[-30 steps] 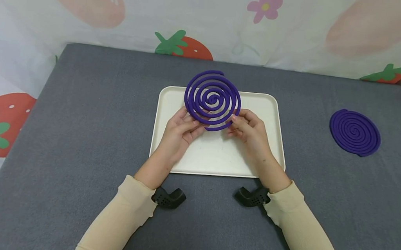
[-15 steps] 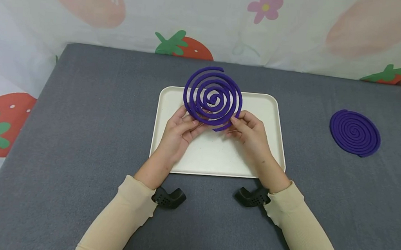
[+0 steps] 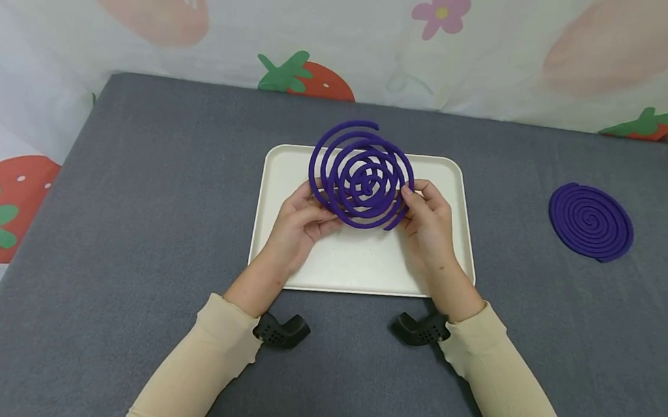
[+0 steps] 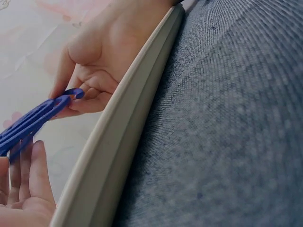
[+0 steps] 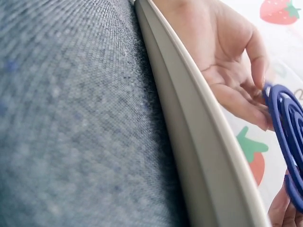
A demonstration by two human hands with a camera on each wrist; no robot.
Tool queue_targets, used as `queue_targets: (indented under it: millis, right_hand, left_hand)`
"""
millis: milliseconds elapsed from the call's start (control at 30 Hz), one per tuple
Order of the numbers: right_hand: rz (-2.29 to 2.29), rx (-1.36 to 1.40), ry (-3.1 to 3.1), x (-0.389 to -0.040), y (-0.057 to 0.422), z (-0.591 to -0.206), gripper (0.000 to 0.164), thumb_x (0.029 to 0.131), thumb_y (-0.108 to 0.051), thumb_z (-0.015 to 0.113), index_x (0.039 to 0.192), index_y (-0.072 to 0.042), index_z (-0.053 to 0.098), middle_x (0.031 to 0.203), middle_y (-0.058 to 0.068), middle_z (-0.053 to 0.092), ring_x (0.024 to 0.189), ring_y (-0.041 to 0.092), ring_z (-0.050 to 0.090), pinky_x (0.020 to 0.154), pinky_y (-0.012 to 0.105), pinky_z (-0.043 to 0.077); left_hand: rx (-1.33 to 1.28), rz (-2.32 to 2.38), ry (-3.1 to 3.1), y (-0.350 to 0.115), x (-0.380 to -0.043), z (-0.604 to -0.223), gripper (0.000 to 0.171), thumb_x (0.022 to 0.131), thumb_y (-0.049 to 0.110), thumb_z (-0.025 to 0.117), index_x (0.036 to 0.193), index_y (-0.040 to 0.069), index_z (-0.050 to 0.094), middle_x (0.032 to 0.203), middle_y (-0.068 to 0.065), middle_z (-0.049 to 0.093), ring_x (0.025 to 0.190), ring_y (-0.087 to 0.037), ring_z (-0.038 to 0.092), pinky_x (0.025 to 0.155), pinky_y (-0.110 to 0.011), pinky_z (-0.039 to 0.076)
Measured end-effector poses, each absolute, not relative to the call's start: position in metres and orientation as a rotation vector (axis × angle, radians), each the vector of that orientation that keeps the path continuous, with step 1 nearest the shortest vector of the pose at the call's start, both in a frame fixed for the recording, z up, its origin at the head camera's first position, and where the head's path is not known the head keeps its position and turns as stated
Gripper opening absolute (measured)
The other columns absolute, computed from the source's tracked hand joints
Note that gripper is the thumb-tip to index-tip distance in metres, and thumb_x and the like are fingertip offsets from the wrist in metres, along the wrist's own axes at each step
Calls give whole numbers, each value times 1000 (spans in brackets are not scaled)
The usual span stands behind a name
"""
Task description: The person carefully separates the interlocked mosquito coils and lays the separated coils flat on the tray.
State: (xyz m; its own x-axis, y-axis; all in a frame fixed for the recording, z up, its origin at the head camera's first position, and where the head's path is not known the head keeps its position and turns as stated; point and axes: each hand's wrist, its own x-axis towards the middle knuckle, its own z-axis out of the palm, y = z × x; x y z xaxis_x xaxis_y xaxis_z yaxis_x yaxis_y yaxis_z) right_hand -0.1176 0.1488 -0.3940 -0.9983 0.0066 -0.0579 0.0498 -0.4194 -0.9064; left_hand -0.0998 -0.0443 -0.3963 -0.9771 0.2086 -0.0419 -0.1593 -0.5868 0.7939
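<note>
Both hands hold a purple mosquito coil (image 3: pixel 369 186) above a cream tray (image 3: pixel 334 277). Its rings are spread apart, and inner turns cross one another in the head view, like two nested spirals pulled out of line. The left hand (image 3: pixel 298 225) grips the lower left of the rings, its fingers behind them. Opposite, the right hand (image 3: pixel 431 226) pinches the outer ring between thumb and fingers. Seen nearly side-on in the left wrist view, the spread coil (image 4: pixel 33 120) has one curled free end. Its turns (image 5: pixel 284 125) stand apart in the right wrist view too.
A second purple coil (image 3: pixel 592 222), flat and tightly wound, lies on the grey tablecloth (image 3: pixel 534 355) to the right. Behind the table hangs a white curtain (image 3: pixel 376 48) with printed strawberries and flowers. Black wrist cameras (image 3: pixel 281 331) stick inward from both sleeves.
The held coil has shifted slightly right and down, and its turns have gone from evenly spaced to crossing each other. The right hand has moved a little right; the left barely moved.
</note>
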Motion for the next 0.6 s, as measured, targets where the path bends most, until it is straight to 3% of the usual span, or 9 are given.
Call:
queue_targets:
  millis: [167, 400, 600]
  right_hand:
    - [-2607, 65, 1746, -117, 147, -393, 5, 93, -4, 57, 89, -7, 58, 69, -3, 62, 58, 7, 55, 47, 16, 43]
    - [-2550, 91, 1811, -117, 147, -391, 11, 95, -5, 53, 88, -10, 60, 69, -5, 61, 56, 6, 53, 45, 16, 41]
    - [-2468, -48, 1694, -117, 149, -393, 12, 95, -4, 49, 91, -8, 60, 72, 1, 64, 60, 12, 61, 58, 23, 54]
  left_hand:
    - [117, 2609, 1244, -44, -98, -396, 34, 83, -5, 36, 108, 10, 55, 94, -2, 65, 84, -14, 64, 75, -29, 56]
    - [33, 2545, 1314, -44, -97, -394, 24, 95, -2, 44, 118, -2, 50, 97, -2, 69, 89, -14, 67, 79, -30, 56]
    - [-67, 2641, 1246, -45, -98, -393, 26, 97, -1, 42, 123, 2, 48, 105, -4, 65, 96, -15, 64, 84, -28, 54]
